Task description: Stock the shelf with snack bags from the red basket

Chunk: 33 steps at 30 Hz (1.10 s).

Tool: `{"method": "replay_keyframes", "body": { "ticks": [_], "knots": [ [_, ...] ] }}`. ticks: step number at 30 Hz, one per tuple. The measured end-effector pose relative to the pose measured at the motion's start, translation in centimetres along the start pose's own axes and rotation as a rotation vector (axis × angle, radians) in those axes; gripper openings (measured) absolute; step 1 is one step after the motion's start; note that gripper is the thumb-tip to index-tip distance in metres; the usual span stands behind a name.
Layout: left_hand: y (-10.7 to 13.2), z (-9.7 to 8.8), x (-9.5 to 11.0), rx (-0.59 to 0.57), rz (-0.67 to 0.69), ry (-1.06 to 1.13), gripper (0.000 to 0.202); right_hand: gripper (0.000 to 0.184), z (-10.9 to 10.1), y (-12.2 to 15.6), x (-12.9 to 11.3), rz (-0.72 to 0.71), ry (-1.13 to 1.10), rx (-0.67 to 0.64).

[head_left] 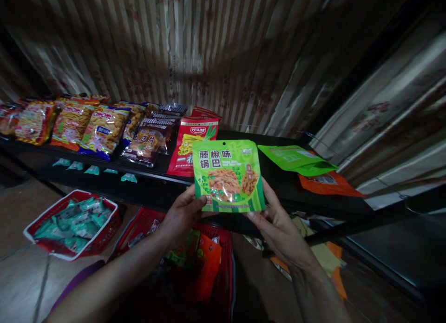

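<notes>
Between my two hands I hold a green snack bag (228, 176) upright, its printed front facing me. My left hand (184, 211) grips the bag's lower left corner, thumb on the front. At the lower right edge, my right hand (273, 218) has its thumb on the front, with the other fingers partly hidden behind. The bag is in front of a black shelf (278, 193). Just behind it stands a red snack bag (184, 144). To the right, another green bag (296, 159) lies flat, partly over an orange bag (329, 182).
Noodle snack bags (75, 121) and brown snack bags (146, 139) line the shelf's left side. Below, a red basket (111, 211) holds small teal packets. A second red basket (228, 253) with mixed bags sits under my arms. A striped curtain (195, 58) hangs behind the shelf.
</notes>
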<state>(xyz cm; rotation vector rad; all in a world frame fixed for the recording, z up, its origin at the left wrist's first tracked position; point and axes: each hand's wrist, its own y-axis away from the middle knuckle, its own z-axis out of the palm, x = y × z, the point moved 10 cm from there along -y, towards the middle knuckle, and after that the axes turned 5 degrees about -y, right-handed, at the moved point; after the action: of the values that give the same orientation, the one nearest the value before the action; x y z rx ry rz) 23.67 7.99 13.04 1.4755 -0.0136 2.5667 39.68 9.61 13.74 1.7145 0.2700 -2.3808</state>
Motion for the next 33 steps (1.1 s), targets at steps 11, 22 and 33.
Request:
{"method": "replay_keyframes", "body": {
  "ticks": [11, 22, 33],
  "knots": [
    [-0.4, 1.0, -0.3, -0.044, -0.001, 0.006, 0.04, 0.071, -1.0, 0.0, -0.7, -0.009, -0.047, 0.04],
    [-0.7, 1.2, -0.4, -0.08, 0.007, -0.001, 0.04, 0.06, -1.7, -0.3, -0.2, -0.039, -0.018, 0.01],
    [-0.1, 0.9, -0.3, -0.059, -0.001, 0.019, 0.045, 0.064, -1.5, -0.3, -0.7, -0.032, -0.034, 0.027]
  ]
}}
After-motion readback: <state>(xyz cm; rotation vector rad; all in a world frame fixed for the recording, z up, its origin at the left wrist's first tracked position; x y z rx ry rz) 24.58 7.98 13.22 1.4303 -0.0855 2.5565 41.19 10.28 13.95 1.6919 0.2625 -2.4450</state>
